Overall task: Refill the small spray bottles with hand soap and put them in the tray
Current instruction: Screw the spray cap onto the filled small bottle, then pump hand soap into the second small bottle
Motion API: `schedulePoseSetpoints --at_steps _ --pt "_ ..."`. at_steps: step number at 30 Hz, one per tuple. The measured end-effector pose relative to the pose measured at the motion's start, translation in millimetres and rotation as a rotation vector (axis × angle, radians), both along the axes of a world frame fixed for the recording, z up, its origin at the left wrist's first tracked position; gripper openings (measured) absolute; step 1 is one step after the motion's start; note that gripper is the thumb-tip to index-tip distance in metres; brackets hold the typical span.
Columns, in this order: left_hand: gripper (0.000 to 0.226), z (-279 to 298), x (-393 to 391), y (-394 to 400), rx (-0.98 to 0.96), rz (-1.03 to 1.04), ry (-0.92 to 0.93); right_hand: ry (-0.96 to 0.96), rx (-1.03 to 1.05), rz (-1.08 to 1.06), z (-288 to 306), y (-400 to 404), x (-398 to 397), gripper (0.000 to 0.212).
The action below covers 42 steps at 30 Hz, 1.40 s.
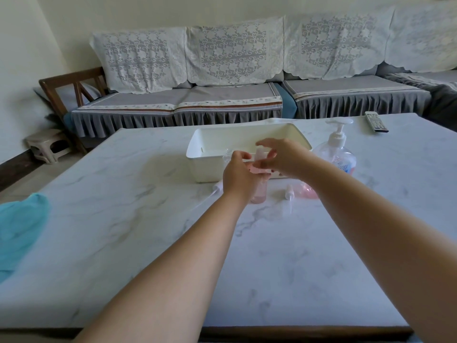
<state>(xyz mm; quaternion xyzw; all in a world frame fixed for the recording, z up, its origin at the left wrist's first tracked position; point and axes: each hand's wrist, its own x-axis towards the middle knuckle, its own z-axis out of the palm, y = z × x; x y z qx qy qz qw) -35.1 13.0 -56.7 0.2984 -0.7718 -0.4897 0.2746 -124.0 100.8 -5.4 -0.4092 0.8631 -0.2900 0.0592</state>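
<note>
On the marble table [148, 231] the left hand [237, 175] grips a small spray bottle [259, 191] that stands upright just in front of the white tray [197, 154]; the bottle is clear with pink liquid in its lower part. The right hand [279, 159] is over the bottle's top, its fingers curled and pinching the pale cap there, though motion blur hides exactly how they close. Another clear small bottle [227, 154] shows behind the left hand against the tray's near wall; whether it is inside the tray cannot be told. Two loose spray heads lie on the table, one [217, 188] left of the held bottle and one [289, 192] right of it, beside a pink blurred item [309, 191]. The large pump soap bottle [336, 149] stands right of the tray, a remote [376, 121] beyond it, a teal cloth [19, 226] at the left edge
</note>
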Motion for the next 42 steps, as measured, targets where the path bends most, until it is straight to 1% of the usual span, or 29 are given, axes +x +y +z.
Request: schedulePoseSetpoints --at_steps 4,6,8,10,12,14,17,19,21,23,24,28,30,33,35,39,42 --pt "0.059 1 1 6 -0.046 0.02 0.003 0.058 -0.008 -0.011 -6 -1 1 0.029" --pt "0.055 2 1 9 -0.061 0.047 0.015 0.098 0.009 -0.037 -9 -6 3 0.027" --pt "0.051 3 2 12 -0.08 0.073 0.019 0.114 0.006 -0.077 -10 -10 5 0.03" --pt "0.05 4 2 11 -0.098 0.063 0.005 0.075 -0.017 -0.103 -11 -13 6 0.032" --pt "0.051 8 4 9 -0.132 0.046 -0.006 0.006 -0.053 -0.117 -14 -16 4 0.025" --pt "0.047 10 10 4 -0.202 0.056 -0.002 -0.058 -0.098 -0.13 -17 -18 4 0.021" --pt "0.034 7 23 -10 -0.303 0.121 -0.034 -0.089 -0.139 -0.128 -18 -23 6 0.029" --pt "0.027 6 31 -24 -0.274 0.205 0.017 -0.081 -0.134 -0.125 -18 -25 8 0.033" --pt "0.025 9 37 -37 -0.234 0.318 0.071 -0.081 -0.132 -0.128 -18 -27 9 0.034" --pt "0.016 12 39 -47 -0.198 0.381 0.046 -0.079 -0.131 -0.138 -19 -29 9 0.035" --pt "0.013 12 38 -50 -0.174 0.372 0.003 -0.078 -0.13 -0.143 -20 -30 8 0.035" --pt "0.047 7 26 -47 -0.129 0.249 -0.138 -0.085 -0.137 -0.153 -20 -32 9 0.037" --pt "0.052 6 19 -43 -0.143 0.249 -0.181 -0.072 -0.127 -0.153 -20 -32 9 0.037" --pt "0.049 5 14 -40 -0.2 0.291 -0.239 -0.064 -0.125 -0.132 -23 -31 9 0.036" --pt "0.047 2 13 -38 -0.219 0.299 -0.236 -0.086 -0.122 -0.114 -24 -30 8 0.036" --pt "0.043 8 17 -35 -0.238 0.316 -0.153 -0.082 -0.115 -0.117 -23 -25 7 0.044" --pt "0.037 27 23 -19 -0.221 0.359 -0.054 -0.07 -0.125 -0.148 -19 -18 5 0.046"
